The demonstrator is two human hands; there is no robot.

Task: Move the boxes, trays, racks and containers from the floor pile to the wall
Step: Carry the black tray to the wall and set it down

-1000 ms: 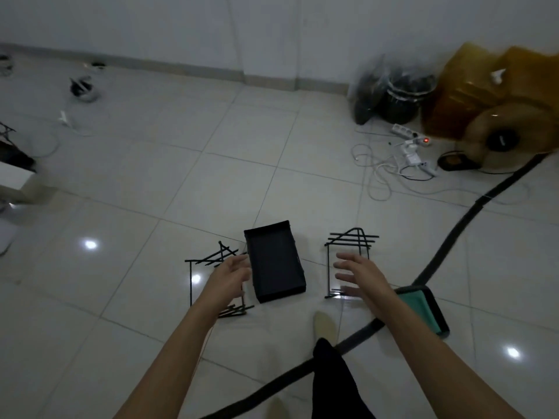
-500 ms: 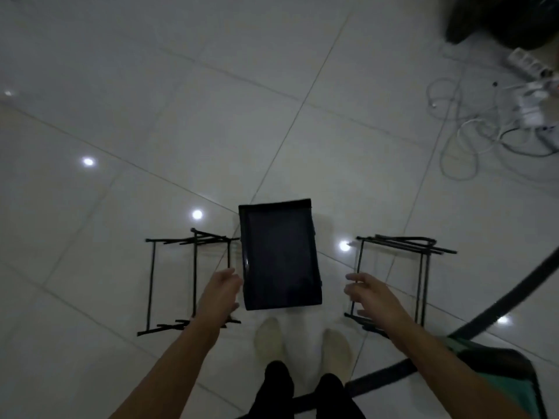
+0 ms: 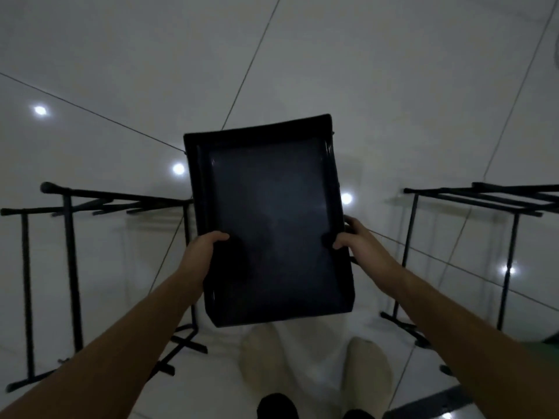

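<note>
One black tray (image 3: 269, 225), inner bottom bare, gripped at both long sides by the left hand (image 3: 202, 252) and right hand (image 3: 360, 243) above the tiled floor (image 3: 121, 71). Two flank it: left wire rack (image 3: 69, 267), right wire rack (image 3: 511, 237).

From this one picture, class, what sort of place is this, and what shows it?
Probably an indoor room, perhaps a storeroom: a glossy tiled floor reflecting lights, black wire racks on it, and a black tray held above it.

Hands closing on the tray.
The left hand (image 3: 201, 252) and right hand (image 3: 358, 241), apart earlier, are now gripping the black tray (image 3: 269, 219) by its sides.
</note>
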